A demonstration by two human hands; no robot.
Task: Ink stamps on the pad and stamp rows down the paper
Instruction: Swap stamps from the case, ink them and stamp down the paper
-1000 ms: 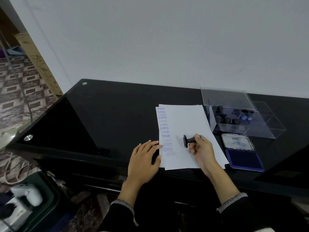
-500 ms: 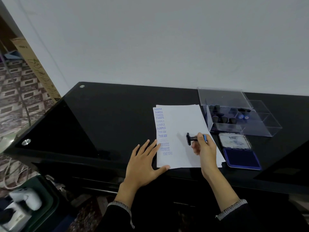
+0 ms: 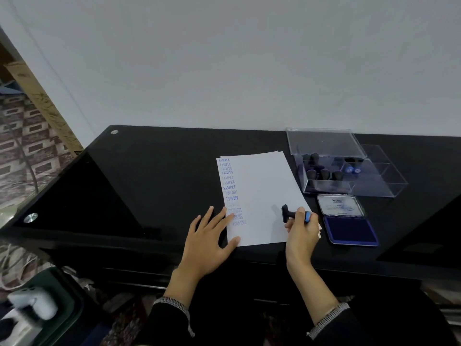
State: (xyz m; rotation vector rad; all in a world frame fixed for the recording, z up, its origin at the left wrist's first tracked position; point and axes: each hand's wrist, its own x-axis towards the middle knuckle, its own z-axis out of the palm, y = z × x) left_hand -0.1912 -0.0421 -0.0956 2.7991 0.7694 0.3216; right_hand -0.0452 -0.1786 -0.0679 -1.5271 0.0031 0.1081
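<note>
White paper point(image 3: 262, 191) lies on the black glass table point(image 3: 154, 176), with a column of blue stamped words down its left edge. My left hand point(image 3: 212, 236) presses flat on the paper's lower left corner, fingers spread. My right hand point(image 3: 300, 229) grips a black stamp point(image 3: 287, 213) with a blue-tipped handle, held sideways just above the paper's lower right part. The open blue ink pad point(image 3: 350, 229) sits right of the paper, its lid folded back.
A clear plastic box point(image 3: 349, 176) holding several more stamps stands behind the ink pad, its lid leaning open. The table's front edge runs just below my hands. A cardboard box leans on the wall at far left.
My right hand has carried the stamp to the right across the paper, toward the ink pad. My left hand's fingers have spread while staying on the paper's corner.
</note>
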